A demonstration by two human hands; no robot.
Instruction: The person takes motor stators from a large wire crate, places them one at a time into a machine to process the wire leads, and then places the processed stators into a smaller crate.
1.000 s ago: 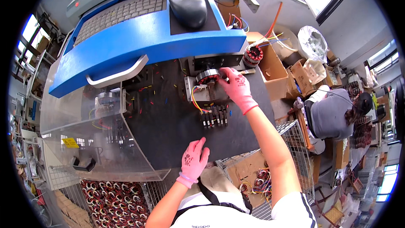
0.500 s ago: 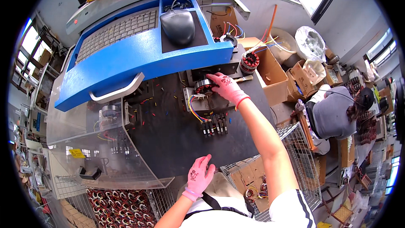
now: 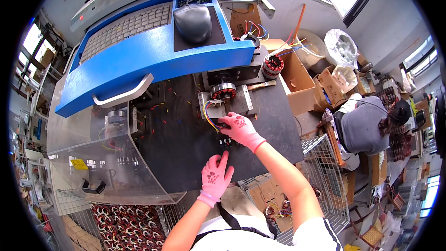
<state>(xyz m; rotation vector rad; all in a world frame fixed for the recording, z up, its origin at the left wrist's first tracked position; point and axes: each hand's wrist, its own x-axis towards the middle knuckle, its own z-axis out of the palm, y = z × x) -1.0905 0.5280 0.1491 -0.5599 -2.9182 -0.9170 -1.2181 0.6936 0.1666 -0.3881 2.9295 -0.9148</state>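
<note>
My right hand (image 3: 242, 129), in a pink glove, reaches over a row of black wire clips (image 3: 225, 143) on the dark worktop. Its fingers bend in at the lower ends of colored wires (image 3: 209, 116), and what lies between the fingertips is hidden. Those wires come down from a round motor stator (image 3: 223, 91) with red windings, which sits on a metal fixture (image 3: 239, 101). My left hand (image 3: 216, 177), also gloved, hovers near the worktop's front edge just below the clips. Its fingers are apart and it holds nothing.
Above the worktop juts a blue keyboard tray (image 3: 153, 60) with a mouse (image 3: 193, 23). A clear plastic guard (image 3: 111, 167) stands left. Another stator (image 3: 272, 65) stands behind right, near a cardboard box (image 3: 297, 90). Wire baskets (image 3: 325, 176) flank me; a person (image 3: 367, 123) sits at right.
My right hand has left the stator and come down toward me to the wires and clips. My left hand has moved slightly up, closer to the clips. The stator stays on the fixture.
</note>
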